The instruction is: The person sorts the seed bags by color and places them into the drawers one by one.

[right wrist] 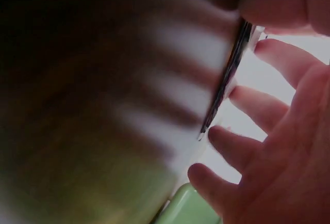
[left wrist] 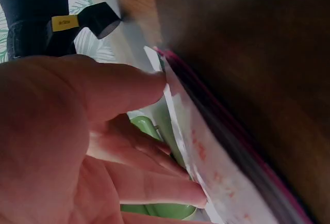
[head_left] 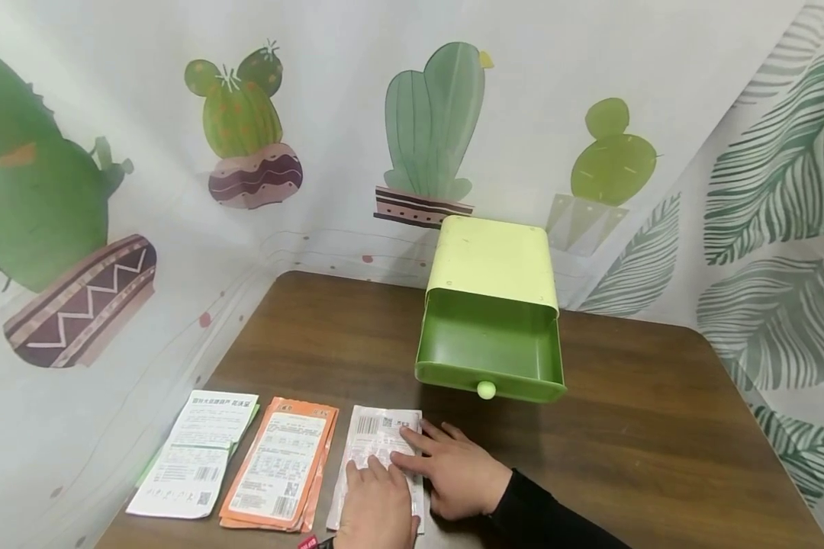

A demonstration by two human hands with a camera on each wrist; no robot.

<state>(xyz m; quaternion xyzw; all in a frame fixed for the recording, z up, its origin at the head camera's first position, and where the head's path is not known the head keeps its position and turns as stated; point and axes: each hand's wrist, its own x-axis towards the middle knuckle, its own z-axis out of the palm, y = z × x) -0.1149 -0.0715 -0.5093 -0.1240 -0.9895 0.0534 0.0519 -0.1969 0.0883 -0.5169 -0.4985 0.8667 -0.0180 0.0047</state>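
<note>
Head view downward, wrist views near fingers (left wrist: 160, 185)

White flat packet (head_left: 374, 438) carried barcode (head_left: 368, 425), QR code (head_left: 387, 422), blurred reddish print (left wrist: 199, 146). Green-and-white flat packet (head_left: 191, 456), orange-and-white flat packet (head_left: 279, 465) bore characters, barcodes, QR codes, wording unreadable. Yellow label (left wrist: 65, 22) on black device (left wrist: 100, 20) apparently held blurred lettering.

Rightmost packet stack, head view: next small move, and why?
I'd probably nudge the edges of the packet stack flush: the left hand and right hand both rest on it, neither gripping, and the left wrist view shows several layers along its side.
</note>
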